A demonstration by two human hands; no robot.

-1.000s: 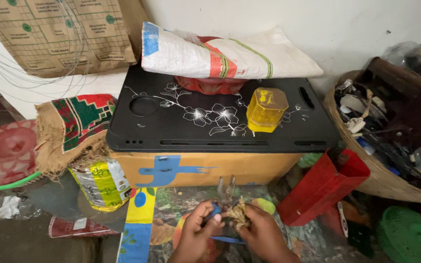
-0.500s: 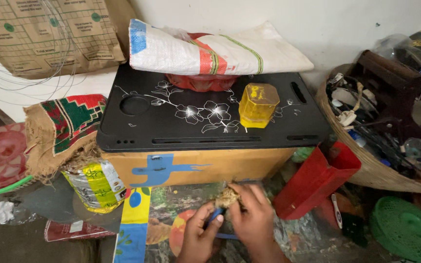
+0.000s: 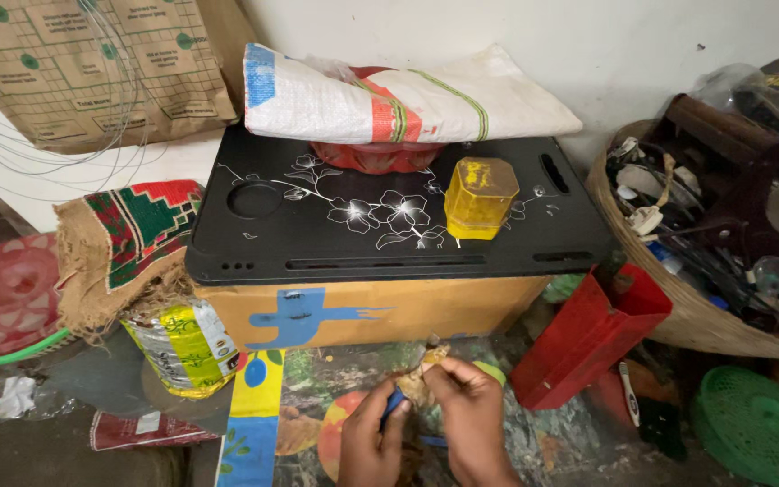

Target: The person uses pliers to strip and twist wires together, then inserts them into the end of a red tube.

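Landmark: cardboard box (image 3: 362, 311) with a black tray (image 3: 389, 225) on top.
Left hand (image 3: 370, 442): below the box front, fingers closed on a blue tool (image 3: 393, 403).
Right hand (image 3: 471, 415): beside the left hand, fingers pinching a small brown piece (image 3: 426, 365).
Piece: held just in front of the box's lower edge, over the patterned mat (image 3: 308, 406).
Technique: a firm pinch, the tool tip kept close and away from the fingers, should steady it.
Nearby: yellow jar (image 3: 480, 198) on the tray; red bin (image 3: 588, 334) right of the box.

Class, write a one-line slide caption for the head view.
Two hands, left hand and right hand, work a small brownish piece before a black tray.
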